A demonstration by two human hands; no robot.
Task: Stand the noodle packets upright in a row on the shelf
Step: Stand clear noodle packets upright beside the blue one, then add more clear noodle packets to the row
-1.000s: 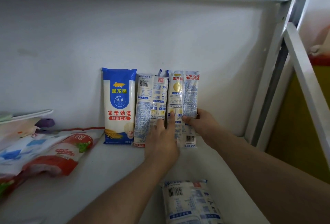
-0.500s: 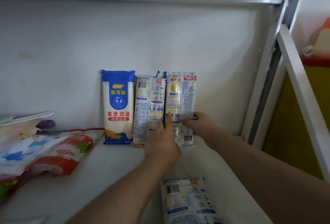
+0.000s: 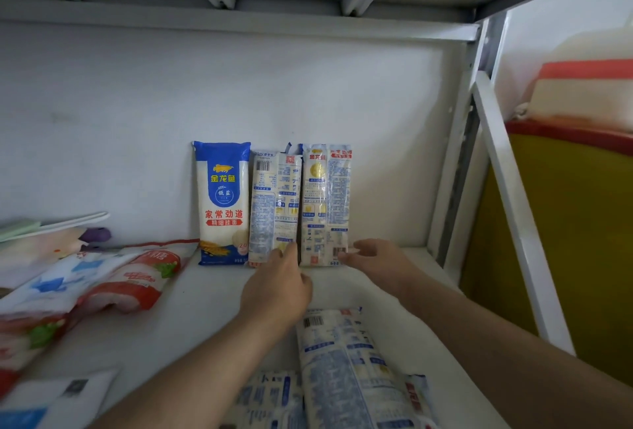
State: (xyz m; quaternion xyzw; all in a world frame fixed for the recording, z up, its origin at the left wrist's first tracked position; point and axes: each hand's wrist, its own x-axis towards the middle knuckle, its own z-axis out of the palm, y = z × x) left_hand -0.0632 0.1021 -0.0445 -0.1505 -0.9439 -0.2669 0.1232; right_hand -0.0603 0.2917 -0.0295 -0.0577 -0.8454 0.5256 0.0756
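Note:
Three noodle packets stand upright against the back wall of the white shelf [image 3: 205, 295]: a blue-topped one [image 3: 222, 202] on the left, a pale one [image 3: 274, 202] in the middle, and a third [image 3: 325, 202] on the right. My left hand [image 3: 277, 288] is low in front of the middle packet, its fingertip touching the bottom edge. To the right, my right hand [image 3: 373, 261] has relaxed fingers that touch the third packet's lower right corner. Two more noodle packets [image 3: 346, 367] lie flat near the front of the shelf.
Red and white bags [image 3: 113, 281] lie flat on the shelf's left side, with pale packets [image 3: 44, 240] behind them. A white metal upright [image 3: 455, 161] bounds the shelf on the right. Beyond it is a yellow panel [image 3: 565, 240]. Another shelf is close overhead.
Both hands have slid down the packets to their bases. My right hand has loosened its hold on the third packet, which now stands against the wall.

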